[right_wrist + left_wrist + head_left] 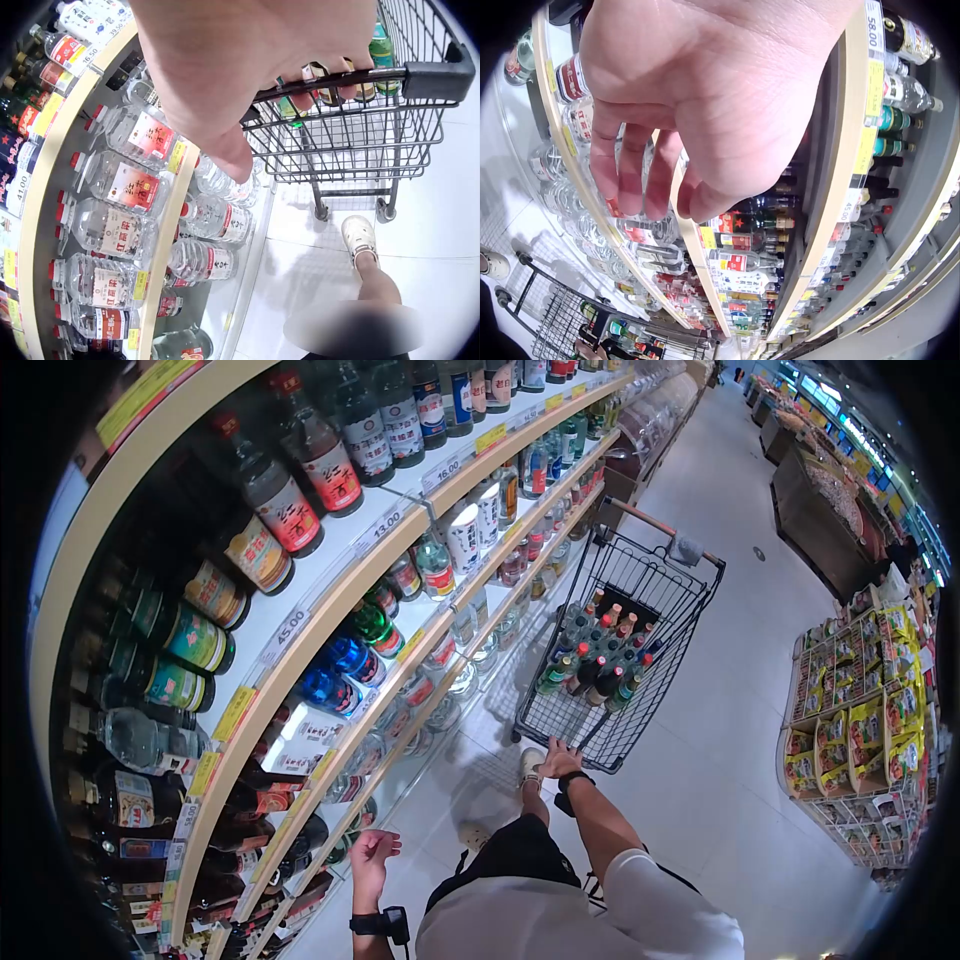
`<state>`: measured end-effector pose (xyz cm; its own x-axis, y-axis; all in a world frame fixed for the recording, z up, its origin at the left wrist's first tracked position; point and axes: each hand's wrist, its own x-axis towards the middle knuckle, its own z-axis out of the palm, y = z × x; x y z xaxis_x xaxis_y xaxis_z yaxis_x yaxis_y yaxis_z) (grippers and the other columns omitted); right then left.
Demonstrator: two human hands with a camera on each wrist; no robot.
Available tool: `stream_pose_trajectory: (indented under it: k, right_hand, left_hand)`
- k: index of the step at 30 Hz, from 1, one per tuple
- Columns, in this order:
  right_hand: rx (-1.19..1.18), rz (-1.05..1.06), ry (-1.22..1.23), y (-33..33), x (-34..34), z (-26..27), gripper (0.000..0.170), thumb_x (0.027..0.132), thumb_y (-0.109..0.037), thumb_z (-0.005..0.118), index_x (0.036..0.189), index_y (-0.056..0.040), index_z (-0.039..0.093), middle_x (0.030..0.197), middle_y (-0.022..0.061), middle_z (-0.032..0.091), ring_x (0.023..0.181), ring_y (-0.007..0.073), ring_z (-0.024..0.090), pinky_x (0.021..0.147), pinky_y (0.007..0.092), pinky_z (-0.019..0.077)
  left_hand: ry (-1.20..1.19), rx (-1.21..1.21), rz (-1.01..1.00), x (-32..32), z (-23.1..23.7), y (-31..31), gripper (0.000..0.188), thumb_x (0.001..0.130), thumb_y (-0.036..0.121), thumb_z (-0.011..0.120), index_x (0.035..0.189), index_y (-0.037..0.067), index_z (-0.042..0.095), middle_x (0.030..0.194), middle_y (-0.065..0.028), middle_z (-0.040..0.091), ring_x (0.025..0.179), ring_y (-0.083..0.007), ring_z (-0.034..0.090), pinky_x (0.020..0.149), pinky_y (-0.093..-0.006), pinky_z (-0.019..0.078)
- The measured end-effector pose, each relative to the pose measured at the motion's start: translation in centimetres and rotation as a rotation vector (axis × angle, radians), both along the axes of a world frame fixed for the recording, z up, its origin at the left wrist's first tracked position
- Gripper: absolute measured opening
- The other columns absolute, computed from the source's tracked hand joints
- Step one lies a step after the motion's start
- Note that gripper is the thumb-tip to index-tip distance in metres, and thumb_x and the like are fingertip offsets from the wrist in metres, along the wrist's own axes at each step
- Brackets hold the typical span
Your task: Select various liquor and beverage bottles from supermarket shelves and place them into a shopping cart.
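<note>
A black wire shopping cart stands ahead, with several bottles upright inside it. My right hand is at the cart's near edge. In the right wrist view the fingers of that right hand hook over the cart's black rim, and the thumb hangs down beside it. My left hand hangs low beside the shelves, holding nothing. In the left wrist view the left hand has its fingers loosely bent, in front of the shelved bottles, with no visible contact.
Curved shelves full of bottles with price tags run along the left. Racks of yellow packets stand at the right, and dark display bins line the far aisle. A foot in a pale shoe is close to the cart.
</note>
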<state>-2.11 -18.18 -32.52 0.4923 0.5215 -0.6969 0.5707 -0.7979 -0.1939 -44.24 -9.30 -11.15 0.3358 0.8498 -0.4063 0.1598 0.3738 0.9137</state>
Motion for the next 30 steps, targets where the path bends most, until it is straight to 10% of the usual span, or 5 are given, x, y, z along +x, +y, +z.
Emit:
stream_pose_trajectory:
  k: [6, 17, 22, 30]
  right_hand:
    - [0.008, -0.076, -0.03, -0.7, -3.0, 1.6, 0.102, 0.076, -0.063, 0.067, 0.156, -0.0161, 0.024, 0.158, 0.0164, 0.03, 0.142, 0.0475, 0.029, 0.117, 0.0563, 0.018]
    - [0.062, -0.042, -0.029, -3.8, -6.3, -0.9, 0.084, 0.071, -0.024, 0.07, 0.148, -0.0178, 0.036, 0.15, 0.0155, 0.042, 0.135, 0.0455, 0.041, 0.112, 0.0542, 0.0313]
    - [0.199, -0.057, -0.072, -6.0, -7.0, -3.3, 0.067, 0.069, -0.023, 0.071, 0.134, -0.0169, 0.056, 0.126, 0.0144, 0.064, 0.121, 0.0333, 0.059, 0.104, 0.05, 0.0421]
    - [0.363, -0.01, -0.023, -9.0, -9.3, -4.9, 0.041, 0.075, -0.013, 0.064, 0.115, -0.0186, 0.071, 0.106, 0.0165, 0.071, 0.102, 0.0382, 0.066, 0.092, 0.043, 0.0527]
  left_hand:
    - [-0.005, -0.015, 0.099, -6.4, -0.1, -2.6, 0.006, 0.096, 0.006, 0.059, 0.095, 0.002, 0.062, 0.095, -0.0109, 0.069, 0.082, -0.0172, 0.066, 0.073, -0.0306, 0.0539]
    - [-0.05, -0.019, 0.152, -10.3, -0.1, -4.9, 0.011, 0.098, 0.01, 0.057, 0.106, 0.003, 0.061, 0.096, -0.0107, 0.068, 0.083, -0.018, 0.066, 0.074, -0.0303, 0.0533]
    - [-0.047, -0.011, 0.146, -9.1, 1.3, -6.1, 0.006, 0.097, 0.008, 0.059, 0.097, 0.002, 0.062, 0.096, -0.0102, 0.069, 0.083, -0.0174, 0.066, 0.074, -0.0301, 0.0532]
    - [-0.02, 0.007, 0.173, -9.1, 2.3, -9.7, 0.008, 0.097, 0.012, 0.057, 0.096, 0.004, 0.059, 0.099, -0.0115, 0.067, 0.085, -0.0186, 0.065, 0.074, -0.0305, 0.0524]
